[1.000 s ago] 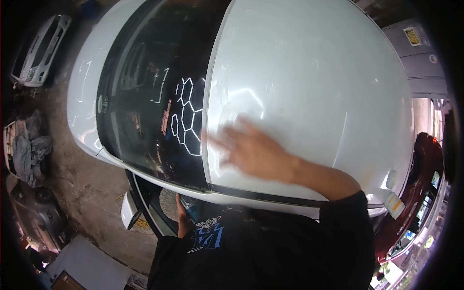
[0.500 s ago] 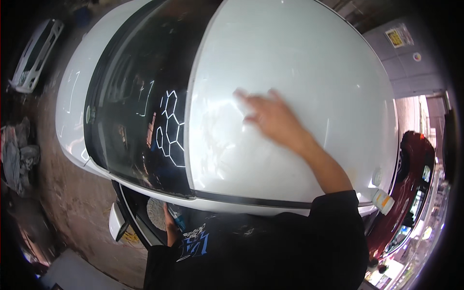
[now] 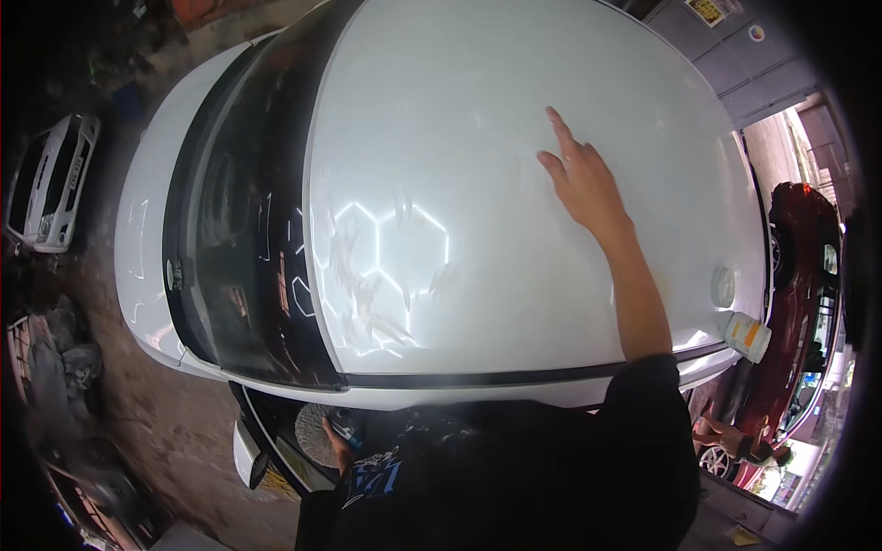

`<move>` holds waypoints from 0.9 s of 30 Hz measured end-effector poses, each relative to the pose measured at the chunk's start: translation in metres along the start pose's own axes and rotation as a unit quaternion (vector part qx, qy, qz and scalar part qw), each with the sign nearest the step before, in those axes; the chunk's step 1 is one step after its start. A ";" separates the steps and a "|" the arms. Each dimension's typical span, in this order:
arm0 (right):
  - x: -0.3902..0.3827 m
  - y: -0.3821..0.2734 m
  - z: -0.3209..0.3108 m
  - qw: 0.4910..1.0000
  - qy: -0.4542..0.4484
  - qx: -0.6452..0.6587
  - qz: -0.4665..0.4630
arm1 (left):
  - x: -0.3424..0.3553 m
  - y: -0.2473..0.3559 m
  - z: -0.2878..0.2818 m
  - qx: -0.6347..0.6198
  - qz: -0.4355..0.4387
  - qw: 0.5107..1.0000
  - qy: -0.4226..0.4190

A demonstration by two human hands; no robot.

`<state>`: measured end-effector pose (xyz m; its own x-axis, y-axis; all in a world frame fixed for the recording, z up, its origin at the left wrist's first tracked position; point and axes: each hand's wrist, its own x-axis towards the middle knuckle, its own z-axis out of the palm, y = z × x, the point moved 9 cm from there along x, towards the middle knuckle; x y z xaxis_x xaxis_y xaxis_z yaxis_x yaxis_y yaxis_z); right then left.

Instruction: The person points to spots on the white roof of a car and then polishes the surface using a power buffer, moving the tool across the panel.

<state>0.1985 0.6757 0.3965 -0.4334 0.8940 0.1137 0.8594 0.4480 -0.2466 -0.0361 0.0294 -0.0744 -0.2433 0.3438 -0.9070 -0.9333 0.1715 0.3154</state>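
My right hand (image 3: 579,179) lies on or just over the white car roof (image 3: 459,110), fingers spread, index finger stretched out, nothing held. Streaky smears (image 3: 372,308) mark the roof's lower left, beside the dark windscreen (image 3: 248,211). Low at the car's side, my left hand (image 3: 338,441) grips a blue-and-black polisher (image 3: 346,425) with a round woolly pad (image 3: 314,432); much of it is hidden behind my body. A white container (image 3: 746,337) with a coloured label and a round lid-like piece (image 3: 723,286) sit at the roof's right end.
A white car (image 3: 55,184) stands at left, above grey covering material (image 3: 64,358). A wing mirror (image 3: 246,455) juts out below the windscreen. At right are a red car (image 3: 799,275), a person (image 3: 735,441) beside it and a grey wall (image 3: 753,64).
My right hand has moved from the roof's windscreen edge up and rightward across the panel. My view has shifted with it. The left hand still grips the polisher.
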 end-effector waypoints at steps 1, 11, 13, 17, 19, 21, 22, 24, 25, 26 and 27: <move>0.010 0.002 0.008 1.000 0.007 -0.001 0.000 | 0.002 0.001 0.005 0.002 0.000 1.000 -0.005; 0.050 -0.139 0.080 0.967 -0.138 0.038 -0.209 | 0.010 0.016 0.033 0.023 0.017 0.999 -0.016; 0.075 -0.130 0.063 0.972 -0.039 0.032 -0.228 | 0.012 0.019 0.037 0.026 0.017 0.999 -0.020; 0.188 -0.002 0.055 0.981 0.134 -0.089 -0.105 | 0.017 0.022 0.043 0.030 0.014 0.999 -0.030; 0.199 0.020 0.051 0.959 0.229 -0.137 -0.093 | 0.020 0.020 0.047 0.030 0.010 0.999 -0.031; 0.219 0.015 0.077 0.995 0.018 -0.093 -0.034 | 0.021 0.021 0.047 0.021 0.016 0.999 -0.028; 0.221 0.006 0.070 0.995 0.024 -0.092 -0.036 | 0.021 0.019 0.048 0.020 0.013 0.999 -0.027; 0.230 -0.044 0.080 0.998 -0.042 0.002 -0.039 | 0.022 0.020 0.045 0.013 0.020 0.999 -0.022; 0.228 -0.061 0.091 0.996 -0.045 -0.033 -0.070 | 0.019 0.021 0.047 0.015 0.016 1.000 -0.019; 0.227 -0.082 0.108 0.991 -0.047 -0.067 -0.104 | 0.018 0.020 0.048 0.014 0.014 1.000 -0.017; 0.227 -0.097 0.130 0.985 -0.051 -0.107 -0.124 | 0.017 0.020 0.049 0.012 0.014 1.000 -0.017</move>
<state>-0.0186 0.8336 0.3209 -0.6523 0.7567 0.0440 0.7570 0.6533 -0.0138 -0.0456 0.0835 -0.0699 -0.2604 0.3800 -0.8876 -0.9197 0.1822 0.3478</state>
